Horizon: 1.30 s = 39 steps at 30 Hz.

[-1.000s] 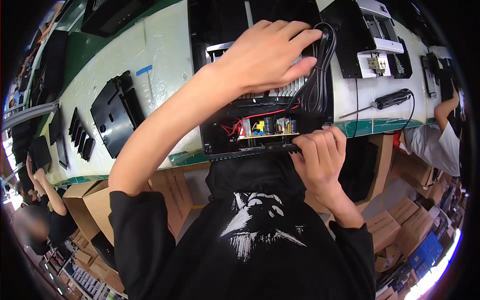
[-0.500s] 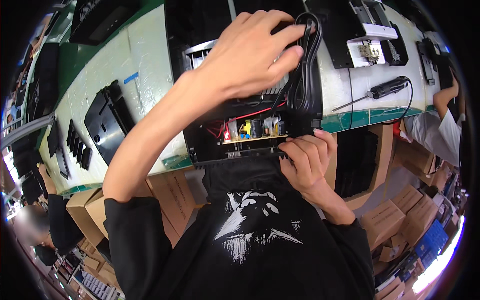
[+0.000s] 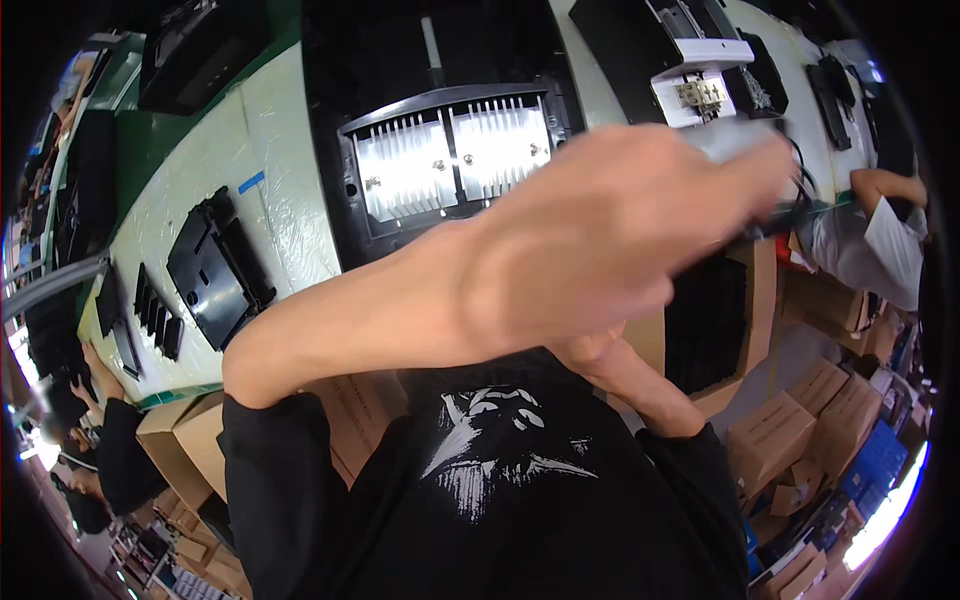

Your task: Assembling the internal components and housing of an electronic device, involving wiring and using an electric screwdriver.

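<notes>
My left hand reaches across to the right over the bench edge, its fingers smeared by motion. A black cord or looped dark thing shows beside its fingertips; whether I hold it cannot be seen. Most of my right hand is hidden under the left forearm, fingers included. In front of me sits a black housing with two silver finned heat sinks inside. My left arm covers its near part, so the circuit board there is out of sight.
On the left of the bench lie a black plastic panel and several narrow black parts. Far right are a white metal bracket and a dark tray of small parts. Cartons stand below; other people work at both sides.
My left hand has left the coiled black cable above the housing and swung right and nearer. The heat sinks are uncovered, while the circuit board and right hand are now covered.
</notes>
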Tool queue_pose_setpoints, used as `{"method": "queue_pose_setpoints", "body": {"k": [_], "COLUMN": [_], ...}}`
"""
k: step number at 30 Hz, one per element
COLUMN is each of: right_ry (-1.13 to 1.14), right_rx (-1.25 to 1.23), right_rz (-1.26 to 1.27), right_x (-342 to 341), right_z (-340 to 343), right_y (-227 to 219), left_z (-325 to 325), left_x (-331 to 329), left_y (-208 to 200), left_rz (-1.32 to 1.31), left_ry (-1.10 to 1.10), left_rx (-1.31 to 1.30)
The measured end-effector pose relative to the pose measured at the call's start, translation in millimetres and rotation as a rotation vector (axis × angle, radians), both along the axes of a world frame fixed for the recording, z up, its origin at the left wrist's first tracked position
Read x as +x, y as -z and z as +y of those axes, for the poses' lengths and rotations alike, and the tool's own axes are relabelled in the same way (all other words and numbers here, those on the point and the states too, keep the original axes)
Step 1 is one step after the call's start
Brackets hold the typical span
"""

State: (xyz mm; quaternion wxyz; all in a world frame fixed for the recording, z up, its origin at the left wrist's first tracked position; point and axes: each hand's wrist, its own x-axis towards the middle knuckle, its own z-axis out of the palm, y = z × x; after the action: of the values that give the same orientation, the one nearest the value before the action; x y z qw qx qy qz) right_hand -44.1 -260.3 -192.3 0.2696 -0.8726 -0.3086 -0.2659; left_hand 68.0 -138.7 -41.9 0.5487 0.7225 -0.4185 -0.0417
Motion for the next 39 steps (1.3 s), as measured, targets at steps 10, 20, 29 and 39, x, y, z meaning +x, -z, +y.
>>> {"method": "queue_pose_setpoints", "body": {"k": [10, 20, 29, 39], "right_ry": [0.064, 0.008, -0.019, -0.084], "right_rx": [-0.073, 0.056, 0.102, 0.099], "right_rz": [-0.043, 0.015, 0.008, -0.015], "right_x": [5.2, 19.1, 18.9, 20.5], "right_z": [9.9, 16.6, 15.5, 5.7], "right_y": [-19.2, -39.7, -35.2, -29.5], "left_z": [-18.4, 64.1, 58.2, 52.1], "left_x": [13.4, 16.1, -26.4, -18.0], "left_y": [5.9, 36.7, 48.6, 45.7], "left_rz": [-0.366, 0.113, -0.193, -0.253], "left_ry": [-0.011, -0.379, -0.413, -0.39], "left_rx": [-0.095, 0.162, 0.74, 0.559]}}
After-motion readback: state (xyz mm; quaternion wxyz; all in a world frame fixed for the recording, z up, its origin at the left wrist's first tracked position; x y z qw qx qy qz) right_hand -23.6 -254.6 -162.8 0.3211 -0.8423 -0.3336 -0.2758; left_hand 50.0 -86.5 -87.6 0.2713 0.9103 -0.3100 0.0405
